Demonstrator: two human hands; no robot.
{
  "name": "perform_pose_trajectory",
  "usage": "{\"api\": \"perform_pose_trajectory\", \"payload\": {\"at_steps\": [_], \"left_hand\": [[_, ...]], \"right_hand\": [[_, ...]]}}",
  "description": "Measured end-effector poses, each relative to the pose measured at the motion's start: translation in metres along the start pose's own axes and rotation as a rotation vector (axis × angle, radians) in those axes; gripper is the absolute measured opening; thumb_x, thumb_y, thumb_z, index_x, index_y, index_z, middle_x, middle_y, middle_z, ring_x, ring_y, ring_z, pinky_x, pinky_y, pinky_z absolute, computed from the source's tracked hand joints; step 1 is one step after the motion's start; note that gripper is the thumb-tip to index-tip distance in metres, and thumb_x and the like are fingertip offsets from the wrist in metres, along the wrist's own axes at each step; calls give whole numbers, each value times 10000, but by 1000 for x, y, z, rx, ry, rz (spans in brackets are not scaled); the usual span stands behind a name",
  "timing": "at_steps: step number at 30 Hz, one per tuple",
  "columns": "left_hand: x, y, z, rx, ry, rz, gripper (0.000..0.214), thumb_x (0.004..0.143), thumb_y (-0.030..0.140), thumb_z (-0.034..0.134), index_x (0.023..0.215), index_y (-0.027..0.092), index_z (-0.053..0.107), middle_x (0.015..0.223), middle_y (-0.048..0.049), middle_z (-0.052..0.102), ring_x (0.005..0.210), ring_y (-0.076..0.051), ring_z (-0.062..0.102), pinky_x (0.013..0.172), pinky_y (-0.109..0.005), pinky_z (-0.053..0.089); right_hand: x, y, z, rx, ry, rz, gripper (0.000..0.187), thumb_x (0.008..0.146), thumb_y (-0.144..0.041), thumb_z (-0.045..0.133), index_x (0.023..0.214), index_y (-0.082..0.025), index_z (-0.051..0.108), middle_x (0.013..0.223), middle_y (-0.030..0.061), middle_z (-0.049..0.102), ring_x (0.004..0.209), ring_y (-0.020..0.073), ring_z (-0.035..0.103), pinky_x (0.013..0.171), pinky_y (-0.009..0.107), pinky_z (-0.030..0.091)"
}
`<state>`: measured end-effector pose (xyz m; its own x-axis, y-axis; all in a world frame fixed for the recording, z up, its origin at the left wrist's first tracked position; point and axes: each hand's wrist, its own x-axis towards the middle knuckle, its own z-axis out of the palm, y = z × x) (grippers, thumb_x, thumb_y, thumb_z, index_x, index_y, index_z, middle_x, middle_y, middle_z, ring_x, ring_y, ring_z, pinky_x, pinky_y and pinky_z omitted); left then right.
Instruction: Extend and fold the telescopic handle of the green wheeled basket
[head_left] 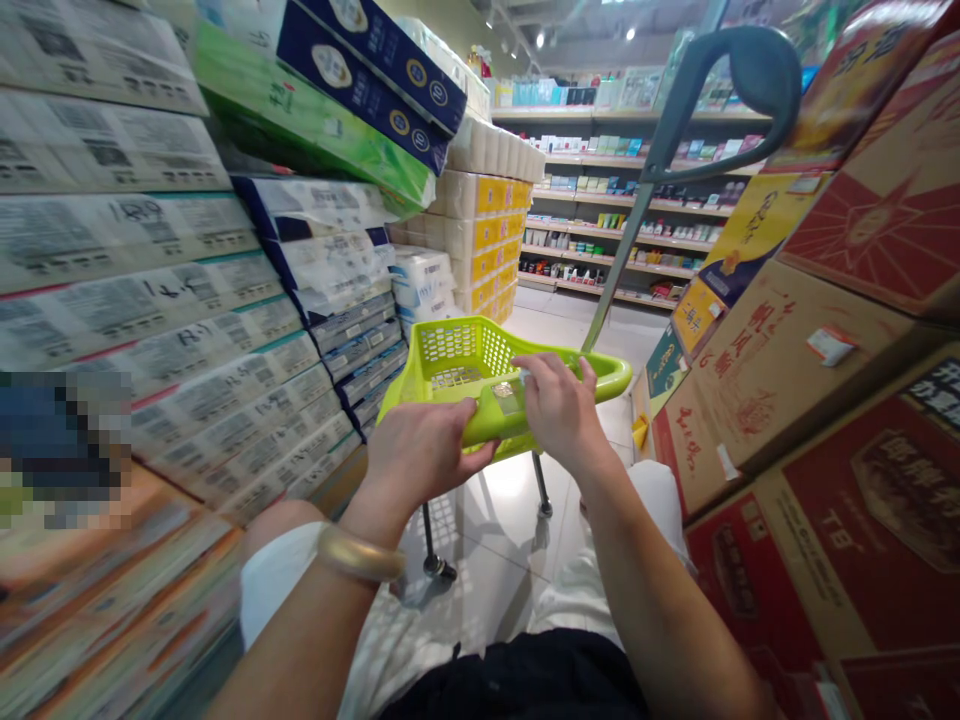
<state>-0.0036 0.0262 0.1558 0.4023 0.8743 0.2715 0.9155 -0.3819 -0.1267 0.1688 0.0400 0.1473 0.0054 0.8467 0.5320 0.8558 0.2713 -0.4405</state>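
A lime-green shopping cart (450, 348) with a perforated basket and thin legs on casters stands right in front of me. My left hand (424, 440), below a gold bangle (360, 553), is closed round the left part of its push handle (501, 400), thumb on top. Further right, my right hand (559, 400) lies over the same handle with its fingers curled down on it. Between the two hands a small label shows on the handle. A blue-grey looped grip (720, 100) on a slanted pole rises just beyond the cart's right side; the pole's foot is hidden.
Stacked packs (187, 320) line my left, with a green pack (315, 110) and dark blue packs (375, 80) jutting out above. Cardboard cartons (795, 330) wall the right. White tiled floor (540, 300) runs ahead to shelves of small goods (600, 190).
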Motion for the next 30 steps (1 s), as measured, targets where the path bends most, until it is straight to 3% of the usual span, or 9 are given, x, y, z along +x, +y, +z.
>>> {"api": "perform_pose_trajectory", "payload": {"at_steps": [4,10,12,16,19,22,26,30], "left_hand": [[1,2,1,2,-1,-7,479,813,649,426,906,243,665,739,-73,716,697,-291,687,545,-325,396],[1,1,-2,9,-34,8,502,820,641,413,952,224,661,763,-91,722,711,-284,692,557,-320,403],[0,0,-2,3,-32,2,499,825,637,409,934,222,664,760,-94,720,711,-280,691,558,-317,403],[-1,-1,-1,-21,0,-2,500,823,648,414,906,226,668,733,-89,713,693,-279,682,548,-318,394],[-1,1,0,-19,6,-4,492,818,647,425,917,231,668,728,-83,714,684,-272,679,544,-316,388],[0,1,0,-20,3,-6,486,822,640,424,918,232,669,732,-85,715,687,-272,679,554,-318,394],[0,0,-2,-29,-28,-2,479,822,620,435,920,215,671,757,-104,717,697,-280,678,571,-328,410],[-1,-1,-2,-28,-19,-7,470,830,620,432,910,222,670,755,-95,717,700,-275,678,571,-323,410]], "right_hand": [[1,4,-2,-71,13,29,354,942,-147,375,1169,-222,636,1211,74,651,1159,227,575,1159,523,117],[-8,-33,6,-12,-138,-141,337,951,-164,402,1190,-262,618,1211,39,650,1147,185,585,1174,469,120],[-6,-29,5,4,-134,-130,343,950,-156,393,1183,-265,619,1213,36,652,1141,192,590,1162,496,142],[5,3,-3,-35,-42,-23,351,942,-146,389,1168,-250,636,1200,62,659,1147,231,587,1130,543,190],[9,16,-5,-48,17,23,362,928,-132,387,1154,-210,658,1188,94,656,1142,245,583,1096,489,291],[4,5,0,-30,15,-31,361,908,-127,404,1148,-178,668,1155,112,656,1088,244,595,1009,388,410],[-6,-21,8,25,-40,-130,360,906,-132,415,1157,-191,666,1122,86,663,1038,227,603,977,347,446],[-4,-10,6,44,-6,-106,368,908,-122,403,1159,-190,663,1130,81,663,1065,222,603,996,343,435]]}}
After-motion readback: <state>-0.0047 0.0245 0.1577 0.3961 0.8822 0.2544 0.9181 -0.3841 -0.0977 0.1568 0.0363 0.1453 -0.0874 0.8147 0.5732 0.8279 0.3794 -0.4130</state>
